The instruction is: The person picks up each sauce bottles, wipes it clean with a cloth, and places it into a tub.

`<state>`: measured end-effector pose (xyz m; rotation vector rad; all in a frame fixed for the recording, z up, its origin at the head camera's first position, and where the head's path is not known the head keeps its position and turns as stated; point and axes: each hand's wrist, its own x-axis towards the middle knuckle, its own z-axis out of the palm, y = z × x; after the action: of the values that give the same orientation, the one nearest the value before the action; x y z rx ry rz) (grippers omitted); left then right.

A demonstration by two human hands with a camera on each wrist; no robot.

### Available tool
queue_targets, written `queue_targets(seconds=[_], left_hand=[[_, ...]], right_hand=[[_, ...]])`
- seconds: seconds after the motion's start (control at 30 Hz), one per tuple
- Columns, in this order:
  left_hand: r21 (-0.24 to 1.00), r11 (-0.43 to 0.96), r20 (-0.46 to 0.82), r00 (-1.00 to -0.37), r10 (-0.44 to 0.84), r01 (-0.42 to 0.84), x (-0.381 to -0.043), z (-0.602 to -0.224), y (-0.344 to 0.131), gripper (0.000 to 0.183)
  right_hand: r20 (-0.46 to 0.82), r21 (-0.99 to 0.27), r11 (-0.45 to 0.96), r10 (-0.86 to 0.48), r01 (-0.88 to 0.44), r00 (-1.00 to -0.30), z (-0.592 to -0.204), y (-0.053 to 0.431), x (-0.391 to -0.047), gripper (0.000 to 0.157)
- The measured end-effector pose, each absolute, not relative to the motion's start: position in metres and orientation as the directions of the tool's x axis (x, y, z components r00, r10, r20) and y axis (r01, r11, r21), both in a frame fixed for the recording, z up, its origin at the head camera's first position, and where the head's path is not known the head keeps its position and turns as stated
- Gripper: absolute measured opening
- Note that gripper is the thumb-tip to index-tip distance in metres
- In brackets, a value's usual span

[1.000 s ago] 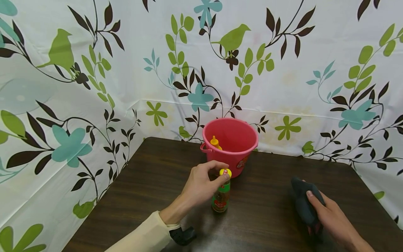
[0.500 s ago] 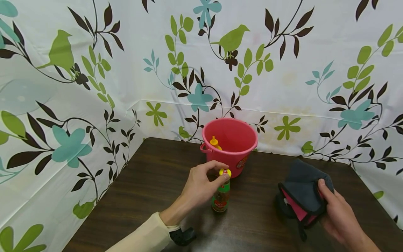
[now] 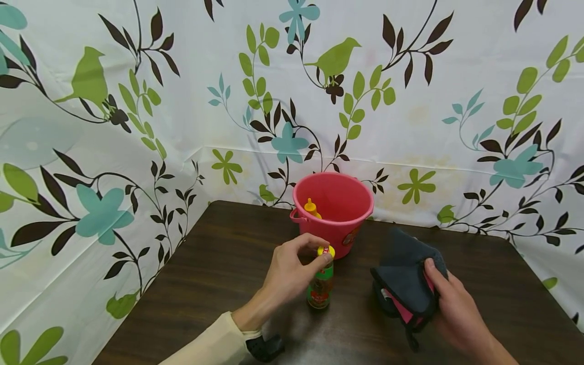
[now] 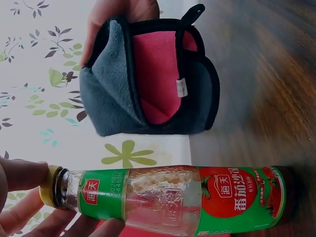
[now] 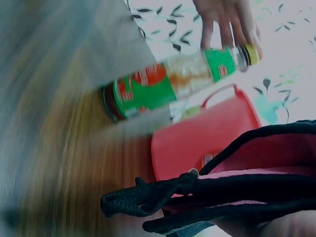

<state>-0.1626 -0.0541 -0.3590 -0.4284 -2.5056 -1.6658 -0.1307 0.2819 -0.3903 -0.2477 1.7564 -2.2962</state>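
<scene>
A glass ketchup bottle [image 3: 320,284] with a yellow cap and a green tomato label stands upright on the table, with sauce smears inside. My left hand [image 3: 292,263] pinches its cap between thumb and fingers; the left wrist view shows the fingers around the cap [image 4: 48,185] and neck. To the right of the bottle, my right hand [image 3: 456,309] grips a folded dark grey cloth [image 3: 406,279] with a pink inner side, black edging and a hanging loop [image 4: 192,15]. The cloth is held in the air close beside the bottle, its folds gaping toward it.
Behind the bottle is a pink bucket [image 3: 335,230] with a yellow squeeze bottle [image 3: 312,207] in it. The dark wooden table [image 3: 219,243] meets a leaf-and-bird patterned curtain [image 3: 410,126] at the back and left. A black strap [image 3: 262,347] sits on the left wrist.
My right hand has lifted and turned the cloth so its pink side shows, then brought it leftward toward the bottle. My left hand keeps its hold on the cap.
</scene>
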Motion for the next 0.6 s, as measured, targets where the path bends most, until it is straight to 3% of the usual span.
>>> queue_targets(seconds=[0.07, 0.3, 0.6], left_hand=[[0.887, 0.361, 0.239, -0.955, 0.178, 0.289, -0.163, -0.359, -0.054, 0.019], [0.892, 0.344, 0.244, -0.953, 0.18, 0.293, -0.162, -0.359, -0.054, 0.021], [0.886, 0.346, 0.268, -0.95, 0.164, 0.309, -0.162, -0.36, -0.055, 0.026]], right_hand=[[-0.026, -0.973, -0.213, -0.274, 0.087, -0.961, -0.388, 0.268, -0.13, 0.039], [-0.054, -0.991, -0.103, -0.269, 0.084, -0.962, -0.378, 0.221, -0.126, 0.063], [-0.033, -0.996, -0.065, -0.322, 0.057, -0.946, -0.366, 0.172, -0.122, 0.061]])
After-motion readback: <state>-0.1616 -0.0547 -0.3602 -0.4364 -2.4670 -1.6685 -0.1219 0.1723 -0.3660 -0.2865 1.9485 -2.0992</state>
